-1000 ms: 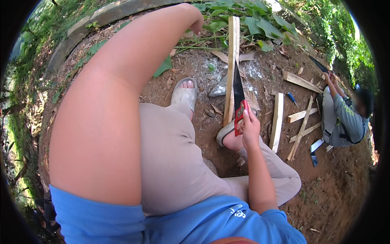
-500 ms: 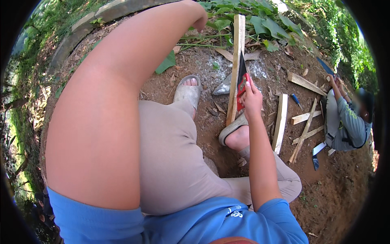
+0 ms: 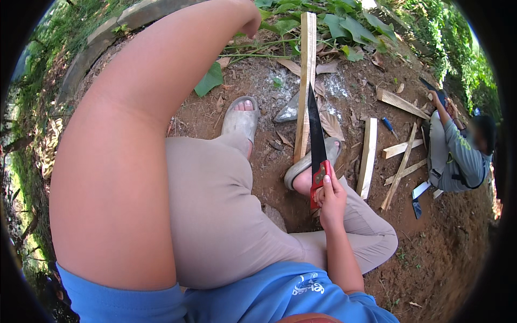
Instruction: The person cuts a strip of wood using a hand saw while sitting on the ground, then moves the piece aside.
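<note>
My right hand [image 3: 331, 202] is closed around the red handle of a handsaw [image 3: 318, 140]. The saw's dark blade points up and away, its far end against the right side of a long squared wooden stick [image 3: 305, 70]. That stick stretches from beside my sandalled right foot [image 3: 303, 182] toward the leaves, passing over a grey stone [image 3: 287, 110]. On the left, my bare arm reaches far forward. Just a bent bit of my left hand [image 3: 250, 24] shows at the top, left of the stick's far end; its fingers are hidden.
Right of the saw lie a wooden piece [image 3: 368, 159], a blue-handled tool [image 3: 389, 128], several crossed sticks [image 3: 401, 164] and a white-bladed tool with a dark handle [image 3: 419, 196]. A co-worker [image 3: 458, 151] sits at far right, holding a blade. Green leaves [image 3: 350, 27] grow ahead.
My right hand has drawn the saw back toward my body, and more of its blade now shows. The view has shifted slightly. The co-worker's hands and blade have moved a little.
</note>
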Motion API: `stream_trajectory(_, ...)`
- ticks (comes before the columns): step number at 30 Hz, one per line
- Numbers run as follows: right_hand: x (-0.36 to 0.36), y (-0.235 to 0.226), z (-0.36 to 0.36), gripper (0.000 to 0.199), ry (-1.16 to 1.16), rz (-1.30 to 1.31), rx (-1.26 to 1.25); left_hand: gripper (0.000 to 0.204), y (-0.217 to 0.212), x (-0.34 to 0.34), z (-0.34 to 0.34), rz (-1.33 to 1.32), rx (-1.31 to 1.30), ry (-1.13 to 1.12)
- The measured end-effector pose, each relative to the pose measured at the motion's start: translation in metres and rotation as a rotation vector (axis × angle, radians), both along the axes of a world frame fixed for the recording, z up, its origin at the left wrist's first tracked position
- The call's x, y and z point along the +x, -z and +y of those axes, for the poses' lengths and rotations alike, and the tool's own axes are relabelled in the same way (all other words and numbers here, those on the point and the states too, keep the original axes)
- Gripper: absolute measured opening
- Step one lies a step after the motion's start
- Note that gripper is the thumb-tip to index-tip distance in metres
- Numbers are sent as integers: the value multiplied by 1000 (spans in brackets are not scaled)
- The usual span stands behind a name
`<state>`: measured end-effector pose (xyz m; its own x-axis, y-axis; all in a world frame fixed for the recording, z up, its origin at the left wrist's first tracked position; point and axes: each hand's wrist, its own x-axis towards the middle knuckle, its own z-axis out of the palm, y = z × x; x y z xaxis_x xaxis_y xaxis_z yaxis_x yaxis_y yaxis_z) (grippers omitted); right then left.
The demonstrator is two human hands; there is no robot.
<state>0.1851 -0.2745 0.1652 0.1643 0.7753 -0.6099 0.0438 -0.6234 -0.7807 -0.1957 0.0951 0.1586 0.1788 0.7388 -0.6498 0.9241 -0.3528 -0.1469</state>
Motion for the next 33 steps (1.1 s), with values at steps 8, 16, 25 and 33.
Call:
stream_trajectory(8, -17, 57, 92, 43, -32, -11, 110, 58, -19, 1, -9, -66, -21, -7)
stream_trajectory(16, -46, 87, 175, 40, -33, -4, 236, 61, -24, 31, -8, 28, -49, 39)
stream_trajectory(25, 13, 18, 41, 42, -62, -12, 32, 61, -12, 13, -2, -68, -18, 43)
stream_trajectory(33, -27, 67, 137, 40, -79, -21, 157, 62, -24, 6, -16, -12, -9, 60)
